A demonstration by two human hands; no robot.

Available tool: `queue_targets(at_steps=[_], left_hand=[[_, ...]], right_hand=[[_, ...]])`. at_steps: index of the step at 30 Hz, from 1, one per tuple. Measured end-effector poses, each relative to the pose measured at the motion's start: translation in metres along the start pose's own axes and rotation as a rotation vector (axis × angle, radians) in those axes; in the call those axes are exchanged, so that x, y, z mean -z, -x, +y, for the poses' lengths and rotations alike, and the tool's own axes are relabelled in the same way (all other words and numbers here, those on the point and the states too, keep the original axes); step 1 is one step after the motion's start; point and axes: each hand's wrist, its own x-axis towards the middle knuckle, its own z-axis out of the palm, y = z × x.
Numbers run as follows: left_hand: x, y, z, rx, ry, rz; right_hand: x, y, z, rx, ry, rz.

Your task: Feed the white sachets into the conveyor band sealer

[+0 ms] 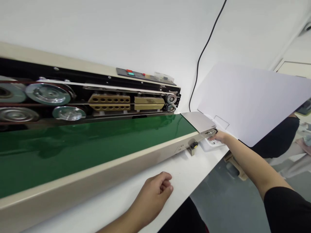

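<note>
My left hand [155, 195] rests loosely curled over the white table in front of the machine, fingers folded in and nothing held. Stretched out to the far right, my right hand [218, 136] is at a white plastic tray or box [211, 145] with printed markings, just beyond the end of the conveyor. Its fingertips are partly hidden, so I cannot tell whether they grip anything. The conveyor has a green belt [102, 145], and a metal end plate [198, 121] sits beside my right hand. A black and yellow knob [194, 145] sticks out of the side rail.
Behind the belt stands the machine's open side, with metal pulleys [48, 92] and brass-coloured blocks [109, 102]. A black cable [206, 43] runs down the wall. A large white panel [252, 97] rises at the right. A person in dark clothing [277, 137] is partly visible behind it.
</note>
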Motion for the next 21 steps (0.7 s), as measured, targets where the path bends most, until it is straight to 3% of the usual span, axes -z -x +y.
queue_targets(at_steps=[7,14,21], left_hand=[[0.0,0.0,-0.004,0.009,-0.014,0.0],[-0.002,0.0,-0.005,0.017,0.009,0.02],[-0.002,-0.002,-0.005,0.025,0.007,0.028]], right_hand=[[0.04,0.004,-0.008,-0.069,-0.017,-0.003],[0.07,0.004,-0.01,-0.102,-0.09,0.112],[0.088,0.009,0.003,-0.098,-0.161,0.258]])
